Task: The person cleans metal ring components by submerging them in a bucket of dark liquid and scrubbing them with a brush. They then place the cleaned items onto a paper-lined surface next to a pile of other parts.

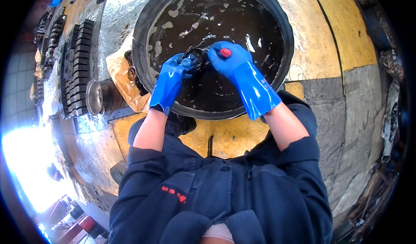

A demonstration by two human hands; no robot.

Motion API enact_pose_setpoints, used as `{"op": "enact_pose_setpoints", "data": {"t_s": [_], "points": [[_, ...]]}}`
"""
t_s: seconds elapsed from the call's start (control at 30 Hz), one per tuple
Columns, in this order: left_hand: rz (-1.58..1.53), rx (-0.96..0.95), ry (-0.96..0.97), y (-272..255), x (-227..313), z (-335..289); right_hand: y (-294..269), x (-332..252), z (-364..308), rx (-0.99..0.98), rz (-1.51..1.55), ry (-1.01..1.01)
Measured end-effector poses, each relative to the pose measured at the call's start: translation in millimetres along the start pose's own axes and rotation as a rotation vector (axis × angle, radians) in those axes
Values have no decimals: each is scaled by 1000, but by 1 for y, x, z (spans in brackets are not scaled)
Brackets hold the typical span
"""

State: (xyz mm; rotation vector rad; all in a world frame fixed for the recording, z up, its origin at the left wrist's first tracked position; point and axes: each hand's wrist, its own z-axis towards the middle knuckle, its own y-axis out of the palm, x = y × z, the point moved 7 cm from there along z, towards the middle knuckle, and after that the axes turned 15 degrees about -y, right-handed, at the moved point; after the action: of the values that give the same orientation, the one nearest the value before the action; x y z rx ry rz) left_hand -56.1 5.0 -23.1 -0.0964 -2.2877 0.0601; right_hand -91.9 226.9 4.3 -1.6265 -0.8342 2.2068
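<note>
Both my hands wear long blue rubber gloves and work over a round black tub (pixel 141 38) of dark liquid with pale foam patches. My left hand (pixel 173 73) is closed around a wet, dark, ring-shaped part (pixel 198 58) near the tub's near side. Close against that part on its right, my right hand (pixel 232 62) makes a fist around a tool with a red handle (pixel 225 53). Only the handle's red end shows. The tool's working end is hidden, so I cannot tell its kind.
Left of the tub lies a crumpled orange-brown bag (pixel 117 68) with dark rings (pixel 131 73) by it. Next to it is a metal cylinder (pixel 96 97). Further left run rows of dark ribbed parts (pixel 81 66). Worn yellow and grey sheets (pixel 323 101) cover the floor.
</note>
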Motion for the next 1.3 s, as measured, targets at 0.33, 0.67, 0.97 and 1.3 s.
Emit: {"op": "enact_pose_setpoints", "data": {"t_s": [0.33,0.67,0.97,1.3], "points": [[-15,28,81,9,12,-8,5,17,2,49,201,169],[16,68,120,-7,-1,12,13,40,-35,-10,726,406],[-40,84,76,-13,-1,10,0,14,-5,-181,173,355],[-73,57,70,1,2,2,12,-7,1,-171,-26,102]]}}
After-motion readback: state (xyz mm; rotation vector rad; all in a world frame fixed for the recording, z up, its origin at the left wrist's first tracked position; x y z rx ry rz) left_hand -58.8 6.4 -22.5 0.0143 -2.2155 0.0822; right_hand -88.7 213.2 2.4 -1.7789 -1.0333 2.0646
